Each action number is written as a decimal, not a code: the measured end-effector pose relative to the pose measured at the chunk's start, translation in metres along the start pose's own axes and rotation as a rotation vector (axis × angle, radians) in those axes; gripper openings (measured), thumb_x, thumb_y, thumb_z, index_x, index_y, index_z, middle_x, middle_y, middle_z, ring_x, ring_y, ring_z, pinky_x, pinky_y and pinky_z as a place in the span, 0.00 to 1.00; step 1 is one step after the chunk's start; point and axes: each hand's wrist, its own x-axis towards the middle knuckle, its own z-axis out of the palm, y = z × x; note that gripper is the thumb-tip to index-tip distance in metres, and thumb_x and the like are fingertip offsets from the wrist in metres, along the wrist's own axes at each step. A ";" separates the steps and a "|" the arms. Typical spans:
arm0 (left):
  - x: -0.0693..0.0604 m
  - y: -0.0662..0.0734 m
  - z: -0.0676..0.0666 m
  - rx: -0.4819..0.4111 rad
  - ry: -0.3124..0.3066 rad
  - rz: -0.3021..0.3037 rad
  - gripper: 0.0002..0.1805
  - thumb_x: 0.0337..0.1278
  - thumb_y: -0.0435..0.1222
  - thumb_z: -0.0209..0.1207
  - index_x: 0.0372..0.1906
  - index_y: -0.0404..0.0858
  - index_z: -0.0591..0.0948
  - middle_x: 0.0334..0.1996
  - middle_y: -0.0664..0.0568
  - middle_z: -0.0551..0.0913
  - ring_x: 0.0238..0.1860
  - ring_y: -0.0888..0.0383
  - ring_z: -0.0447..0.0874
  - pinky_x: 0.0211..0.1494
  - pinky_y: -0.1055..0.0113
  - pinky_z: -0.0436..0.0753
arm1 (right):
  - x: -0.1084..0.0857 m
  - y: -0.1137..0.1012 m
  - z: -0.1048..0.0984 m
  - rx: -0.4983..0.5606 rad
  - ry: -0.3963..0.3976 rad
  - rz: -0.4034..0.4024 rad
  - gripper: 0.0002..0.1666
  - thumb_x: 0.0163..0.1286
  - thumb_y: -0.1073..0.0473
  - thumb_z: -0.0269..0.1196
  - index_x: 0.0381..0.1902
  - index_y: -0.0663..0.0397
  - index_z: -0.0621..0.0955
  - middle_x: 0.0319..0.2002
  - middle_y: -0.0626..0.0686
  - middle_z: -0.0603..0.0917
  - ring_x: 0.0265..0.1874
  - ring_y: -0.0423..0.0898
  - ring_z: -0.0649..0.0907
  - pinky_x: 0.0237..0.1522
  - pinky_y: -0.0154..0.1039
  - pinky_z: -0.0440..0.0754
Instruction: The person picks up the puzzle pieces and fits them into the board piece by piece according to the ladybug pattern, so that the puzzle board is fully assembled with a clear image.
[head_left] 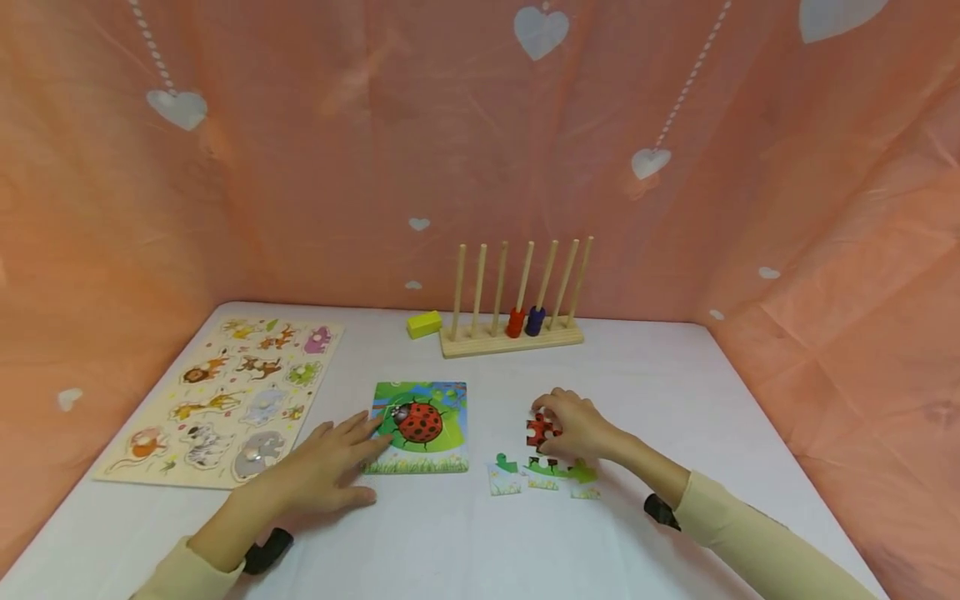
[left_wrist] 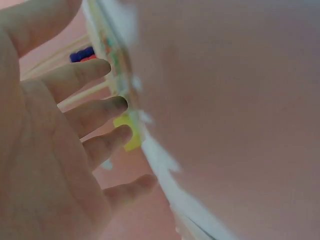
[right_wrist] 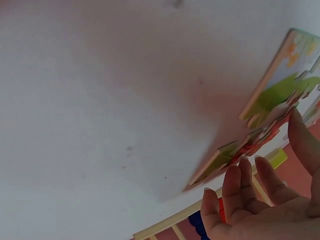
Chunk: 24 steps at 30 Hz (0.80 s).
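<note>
The left hand (head_left: 318, 468) (left_wrist: 55, 130) has its fingers spread, with the fingertips over the left edge of a square ladybug picture board (head_left: 442, 400). To the right of that board, the right hand (head_left: 581, 427) (right_wrist: 270, 200) pinches a red puzzle piece (head_left: 537, 432) (right_wrist: 256, 144) between thumb and fingers, partly hiding it. Along the near side of the red piece lie several green-and-white pieces: one at left (head_left: 504, 481), one in the middle (head_left: 543, 482) and one at right (head_left: 584, 492). Green parts (right_wrist: 280, 95) also show in the right wrist view.
An animal peg board (head_left: 168, 396) lies at the left. Behind stand a wooden base with upright rods (head_left: 487, 343), carrying red rings (head_left: 515, 322) and dark blue rings (head_left: 535, 321), and a yellow block (head_left: 424, 324) beside it. Orange cloth with hearts surrounds the white table (head_left: 420, 542).
</note>
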 end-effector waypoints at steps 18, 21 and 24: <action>-0.001 -0.002 0.009 0.002 0.054 0.009 0.33 0.61 0.51 0.64 0.67 0.37 0.76 0.72 0.36 0.66 0.72 0.31 0.58 0.62 0.24 0.61 | 0.005 -0.003 -0.001 0.026 -0.017 0.078 0.29 0.51 0.61 0.79 0.47 0.58 0.76 0.38 0.49 0.77 0.41 0.49 0.74 0.45 0.49 0.69; -0.002 -0.002 0.008 -0.001 0.056 0.006 0.33 0.62 0.51 0.63 0.67 0.37 0.76 0.72 0.36 0.66 0.72 0.31 0.58 0.62 0.25 0.61 | 0.005 -0.002 0.001 0.060 -0.006 0.077 0.30 0.51 0.63 0.79 0.49 0.58 0.75 0.36 0.48 0.76 0.38 0.46 0.73 0.43 0.46 0.67; -0.002 -0.002 0.007 0.008 0.061 0.010 0.32 0.63 0.50 0.63 0.67 0.37 0.76 0.71 0.36 0.66 0.71 0.31 0.59 0.62 0.25 0.61 | 0.005 0.000 0.002 0.079 0.012 0.058 0.32 0.51 0.64 0.79 0.51 0.58 0.75 0.35 0.47 0.77 0.37 0.46 0.73 0.44 0.45 0.66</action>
